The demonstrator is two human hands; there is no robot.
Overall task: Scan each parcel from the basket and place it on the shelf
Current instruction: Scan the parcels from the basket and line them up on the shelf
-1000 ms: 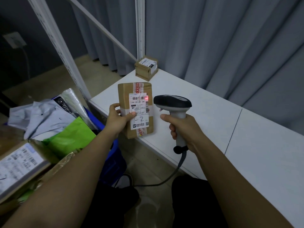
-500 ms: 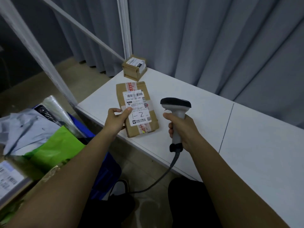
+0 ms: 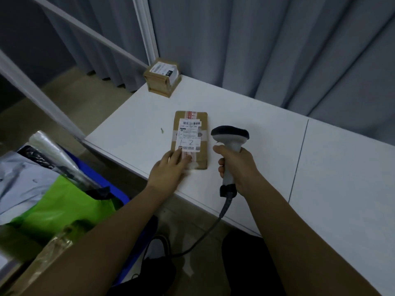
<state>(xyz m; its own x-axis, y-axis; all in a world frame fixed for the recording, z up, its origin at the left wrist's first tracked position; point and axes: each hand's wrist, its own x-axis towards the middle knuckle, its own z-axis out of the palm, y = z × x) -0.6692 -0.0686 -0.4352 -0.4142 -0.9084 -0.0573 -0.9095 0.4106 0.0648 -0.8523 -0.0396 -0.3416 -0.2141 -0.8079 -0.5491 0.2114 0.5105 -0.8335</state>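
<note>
One parcel (image 3: 190,139) labelled "1-2", left hand (image 3: 168,169) resting, scanner (image 3: 230,144)

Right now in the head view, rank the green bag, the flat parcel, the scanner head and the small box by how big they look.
1. green bag, though nearest the camera
2. flat parcel
3. small box and scanner head: too close to rank; the box sits farther back.

The parcel (image 3: 190,139) is matt brown cardboard with a smooth white paper label and a band of glossy tape, as is the small box (image 3: 162,79) at the back corner of the shelf (image 3: 256,133), whose top looks smooth, matt and white. The scanner (image 3: 230,144) is plastic, dark on its head and pale grey on the handle. In the blue plastic basket (image 3: 116,190) lie shiny plastic mailers: green (image 3: 62,204), grey (image 3: 23,182), clear film (image 3: 55,154); behind hangs soft grey cloth curtain (image 3: 277,45).
</note>
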